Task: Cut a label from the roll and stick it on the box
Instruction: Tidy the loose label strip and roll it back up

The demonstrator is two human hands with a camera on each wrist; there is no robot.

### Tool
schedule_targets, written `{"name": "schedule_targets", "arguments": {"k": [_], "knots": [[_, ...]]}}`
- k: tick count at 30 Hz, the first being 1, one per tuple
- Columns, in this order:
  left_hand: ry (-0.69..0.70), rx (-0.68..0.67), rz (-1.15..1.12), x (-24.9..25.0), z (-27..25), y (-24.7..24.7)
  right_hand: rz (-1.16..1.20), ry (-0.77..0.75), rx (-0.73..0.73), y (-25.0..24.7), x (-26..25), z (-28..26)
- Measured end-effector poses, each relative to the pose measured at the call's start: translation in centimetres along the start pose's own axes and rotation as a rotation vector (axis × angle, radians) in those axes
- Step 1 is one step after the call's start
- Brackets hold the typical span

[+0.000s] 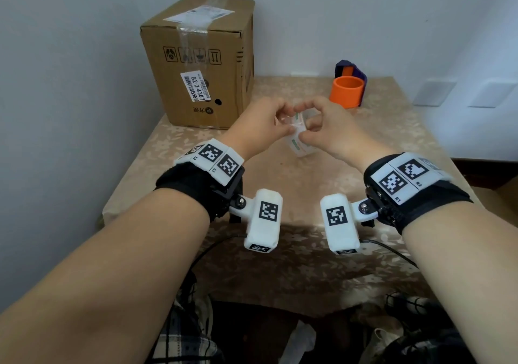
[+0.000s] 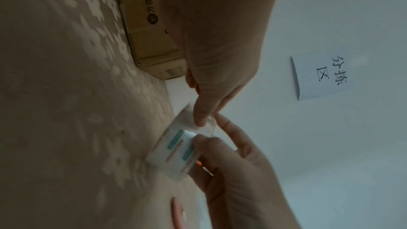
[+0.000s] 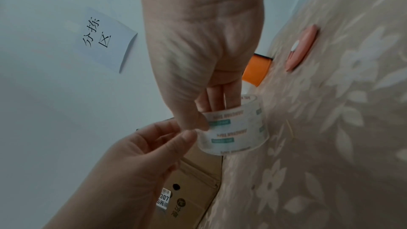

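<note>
A roll of clear labels with green print (image 1: 301,142) is held just above the table between both hands. My right hand (image 1: 306,129) grips the roll (image 3: 236,135), fingers through its core and thumb on the outer wrap. My left hand (image 1: 286,123) pinches the roll's loose end (image 2: 208,124) between thumb and forefinger (image 3: 187,134), right beside the right thumb. The brown cardboard box (image 1: 201,60), taped shut and bearing a white barcode sticker, stands upright at the back left of the table, a little beyond my left hand.
A beige floral cloth covers the table (image 1: 280,184). At the back right stand an orange cup (image 1: 347,91) and a purple holder (image 1: 351,69). A pink flat object (image 3: 301,48) lies on the cloth near the cup. A paper note (image 3: 103,39) hangs on the wall.
</note>
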State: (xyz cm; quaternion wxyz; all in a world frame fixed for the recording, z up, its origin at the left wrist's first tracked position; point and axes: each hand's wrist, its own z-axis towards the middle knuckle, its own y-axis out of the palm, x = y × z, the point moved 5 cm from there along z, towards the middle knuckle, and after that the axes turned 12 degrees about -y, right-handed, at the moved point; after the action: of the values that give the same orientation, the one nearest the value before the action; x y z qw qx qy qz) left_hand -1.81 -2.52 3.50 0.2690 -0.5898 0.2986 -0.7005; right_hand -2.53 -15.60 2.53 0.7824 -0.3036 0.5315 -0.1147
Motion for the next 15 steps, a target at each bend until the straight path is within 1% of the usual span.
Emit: {"name": "schedule_targets", "arguments": {"k": [2,5,6,8,9,10,12,15], "knots": [[0.059,0.062,0.081,0.2,-0.2,-0.1,0.018,0.013,-0.003,0.1,0.1,0.0],[0.09,0.15,0.034,0.1,-0.4,-0.3,0.055,0.026,0.004,0.0,0.3,0.1],[0.099,0.156,0.026,0.2,-0.4,-0.3,0.06,0.028,0.01,0.0,0.3,0.1],[0.117,0.121,0.055,0.4,-0.6,0.0,0.061,0.03,0.031,-0.1,0.4,0.1],[0.117,0.107,0.033,0.4,-0.6,0.0,0.066,0.032,0.045,-0.1,0.4,0.1],[0.093,0.103,-0.032,0.4,-0.6,0.0,0.075,0.036,0.055,-0.2,0.4,0.0],[-0.01,0.077,-0.218,-0.3,-0.2,0.0,0.092,0.042,0.057,-0.3,0.4,-0.1],[-0.117,-0.016,-0.403,-1.1,0.0,0.4,0.094,0.033,0.036,-0.4,0.2,-0.3]]}}
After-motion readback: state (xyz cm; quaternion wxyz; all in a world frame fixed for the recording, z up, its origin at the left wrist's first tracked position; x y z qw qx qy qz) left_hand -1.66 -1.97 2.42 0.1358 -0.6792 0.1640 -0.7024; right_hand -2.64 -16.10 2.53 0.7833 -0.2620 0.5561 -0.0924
